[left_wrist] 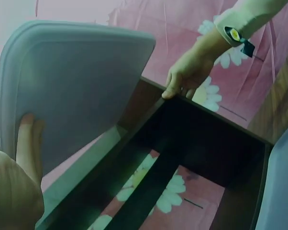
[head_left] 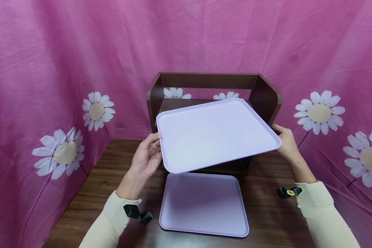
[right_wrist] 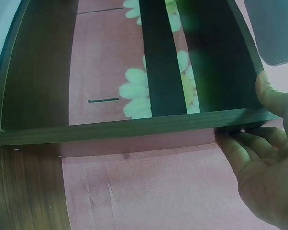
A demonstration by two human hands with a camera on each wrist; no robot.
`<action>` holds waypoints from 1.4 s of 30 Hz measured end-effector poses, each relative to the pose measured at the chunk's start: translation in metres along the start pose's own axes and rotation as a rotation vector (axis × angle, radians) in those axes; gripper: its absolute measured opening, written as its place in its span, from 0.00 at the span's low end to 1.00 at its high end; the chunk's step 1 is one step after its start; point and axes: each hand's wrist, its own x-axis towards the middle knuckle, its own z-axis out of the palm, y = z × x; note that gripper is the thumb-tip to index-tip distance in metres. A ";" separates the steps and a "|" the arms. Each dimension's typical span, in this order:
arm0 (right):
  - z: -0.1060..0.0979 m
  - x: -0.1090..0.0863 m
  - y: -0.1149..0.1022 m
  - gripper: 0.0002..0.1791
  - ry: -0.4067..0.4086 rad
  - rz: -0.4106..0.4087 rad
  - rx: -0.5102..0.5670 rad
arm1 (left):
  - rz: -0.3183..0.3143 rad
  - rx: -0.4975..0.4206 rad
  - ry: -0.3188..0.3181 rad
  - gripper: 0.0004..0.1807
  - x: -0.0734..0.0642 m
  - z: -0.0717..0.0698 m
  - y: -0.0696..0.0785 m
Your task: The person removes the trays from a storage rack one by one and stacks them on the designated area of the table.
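Observation:
A pale lilac tray [head_left: 217, 134] is held up, tilted, in front of a dark brown wooden shelf [head_left: 209, 80]. My left hand [head_left: 148, 155] grips the tray's left edge, its fingers spread against the underside in the left wrist view. At the shelf's right side panel, my right hand [right_wrist: 268, 153] pinches the edge, thumb on the inner side and fingers outside. The raised tray covers much of the shelf in the head view. A second lilac tray [head_left: 204, 206] lies flat on the table below the raised one.
The brown wood-grain table [head_left: 93, 199] carries the shelf near its back. Behind it hangs a pink curtain [head_left: 204, 41] printed with white daisies. Small black devices [head_left: 137, 213] are strapped at both wrists.

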 end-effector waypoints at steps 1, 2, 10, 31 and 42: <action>0.000 0.000 0.001 0.20 -0.003 -0.007 0.020 | -0.003 0.004 -0.005 0.15 0.001 -0.001 0.001; 0.000 0.000 0.001 0.19 -0.006 -0.011 0.038 | -0.006 0.008 -0.011 0.15 0.001 -0.002 0.001; 0.002 0.001 -0.001 0.18 -0.020 0.067 0.082 | -0.034 0.017 -0.047 0.13 0.003 -0.013 0.005; 0.004 0.003 -0.007 0.20 -0.037 0.090 0.022 | -0.148 -0.012 -0.366 0.19 0.001 -0.047 0.012; 0.003 0.000 -0.011 0.29 -0.083 0.170 0.014 | -0.158 0.059 -0.399 0.23 -0.004 -0.066 0.007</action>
